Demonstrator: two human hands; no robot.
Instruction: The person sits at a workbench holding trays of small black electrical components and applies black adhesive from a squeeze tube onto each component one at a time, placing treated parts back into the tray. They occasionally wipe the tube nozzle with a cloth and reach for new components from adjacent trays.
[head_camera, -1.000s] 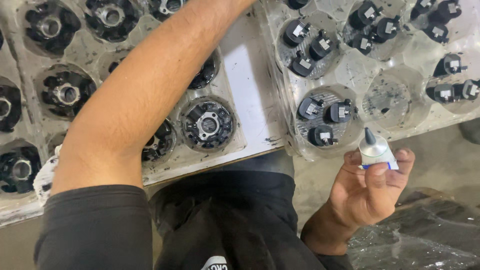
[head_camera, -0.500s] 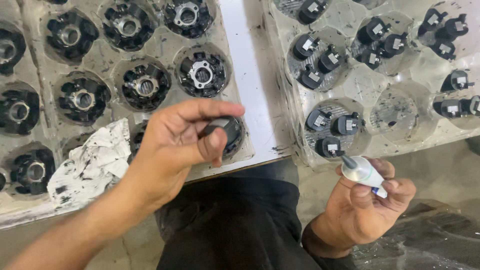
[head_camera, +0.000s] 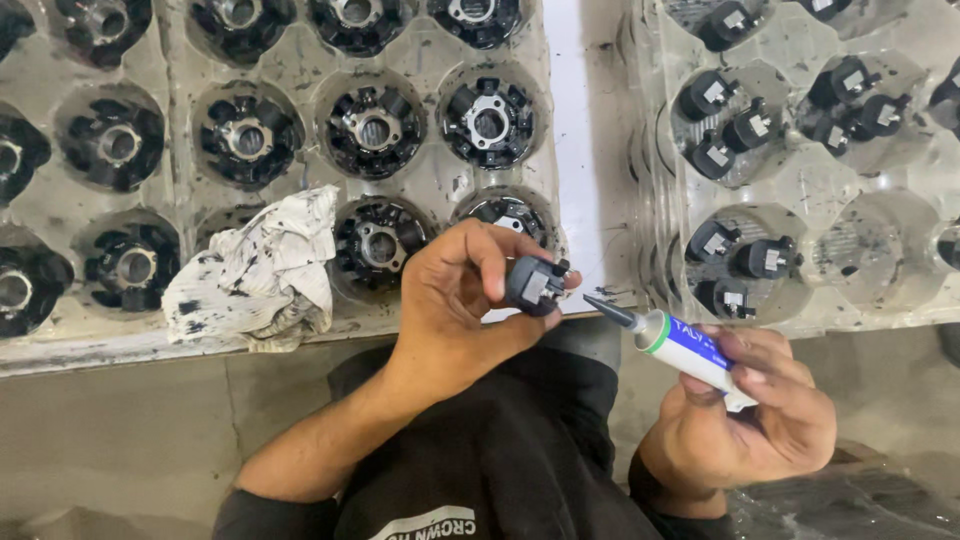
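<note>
A small black connector part (head_camera: 535, 285) is pinched in the left hand (head_camera: 460, 300), above the tray (head_camera: 420, 210) edge; a white tube (head_camera: 680, 345) is gripped by the right hand (head_camera: 750, 410); the nozzle should be brought squarely to the part's face, squeezed lightly, with the part kept steady.

— What was worn by the person?
— A black short-sleeved shirt was worn, with pale print seen on it low down. The left hand (head_camera: 455, 300) and right hand (head_camera: 750, 420) were left bare, no gloves being worn, and both forearms were left uncovered.
</note>
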